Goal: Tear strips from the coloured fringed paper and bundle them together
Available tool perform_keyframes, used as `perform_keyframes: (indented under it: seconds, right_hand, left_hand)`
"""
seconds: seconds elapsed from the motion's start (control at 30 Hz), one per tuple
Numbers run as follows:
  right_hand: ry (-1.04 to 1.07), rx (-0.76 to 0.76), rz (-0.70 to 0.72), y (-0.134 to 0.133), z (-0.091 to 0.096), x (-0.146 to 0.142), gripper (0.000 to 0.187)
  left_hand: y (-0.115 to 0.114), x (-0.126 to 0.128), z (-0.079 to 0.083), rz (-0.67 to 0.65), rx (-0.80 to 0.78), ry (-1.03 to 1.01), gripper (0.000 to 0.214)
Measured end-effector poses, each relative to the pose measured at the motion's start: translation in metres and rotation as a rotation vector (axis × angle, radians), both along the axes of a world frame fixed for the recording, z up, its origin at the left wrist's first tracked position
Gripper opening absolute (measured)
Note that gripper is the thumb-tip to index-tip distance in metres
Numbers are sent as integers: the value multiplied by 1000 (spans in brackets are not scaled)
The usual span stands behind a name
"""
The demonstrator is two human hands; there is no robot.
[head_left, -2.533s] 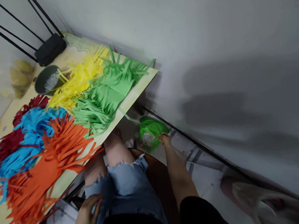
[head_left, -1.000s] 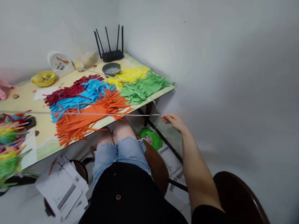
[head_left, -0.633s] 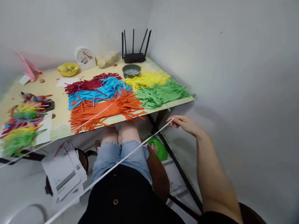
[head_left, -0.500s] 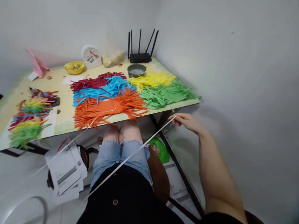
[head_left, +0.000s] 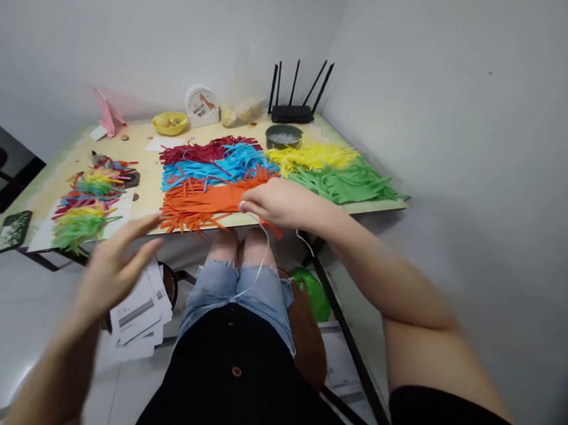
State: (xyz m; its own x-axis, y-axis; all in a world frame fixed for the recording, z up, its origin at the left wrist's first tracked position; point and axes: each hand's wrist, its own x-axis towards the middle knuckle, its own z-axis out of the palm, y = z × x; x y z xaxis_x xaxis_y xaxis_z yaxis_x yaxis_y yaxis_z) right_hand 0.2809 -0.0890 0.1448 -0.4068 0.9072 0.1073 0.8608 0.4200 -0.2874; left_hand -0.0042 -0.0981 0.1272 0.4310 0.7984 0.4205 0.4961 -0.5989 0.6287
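Note:
My right hand [head_left: 277,204] hovers at the table's front edge over the orange fringed paper [head_left: 202,201], fingers closed on a thin white string [head_left: 264,250] that droops toward my lap. My left hand [head_left: 114,266] is raised left of my knees, blurred, with fingers stretched out and nothing in it. Piles of fringed paper lie on the table [head_left: 135,194]: dark red [head_left: 201,150], blue [head_left: 219,167], yellow [head_left: 314,155] and green [head_left: 348,183].
A multicoloured fringe bundle [head_left: 85,203] and a phone [head_left: 12,229] lie at the table's left. A router [head_left: 293,110], grey bowl [head_left: 283,135] and yellow bowl [head_left: 170,122] stand at the back. Papers [head_left: 136,309] and a green bag [head_left: 313,294] lie on the floor.
My right hand moved left from beside the table to its front edge with the string, which went from taut to slack. My left hand came into view, raised.

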Motion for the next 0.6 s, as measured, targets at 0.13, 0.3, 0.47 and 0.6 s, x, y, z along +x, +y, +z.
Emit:
perform_keyframes:
  seconds: [0.13,0.3,0.47,0.6]
  right_hand:
    - [61,6,27,2,12,-11,28]
    - [338,-255,93,8,-12,22,36]
    - [531,-620,207,43,-55,36,36]
    - [469,-517,143,119,-60,93,38]
  left_hand:
    - [43,72,-13,-469,-516,-181,61]
    - [84,104,-35,-580,-860,-150,54]
    - [123,74,-44,-597,-940,-23,55]
    - [152,71,-43,-568,-994,4,50]
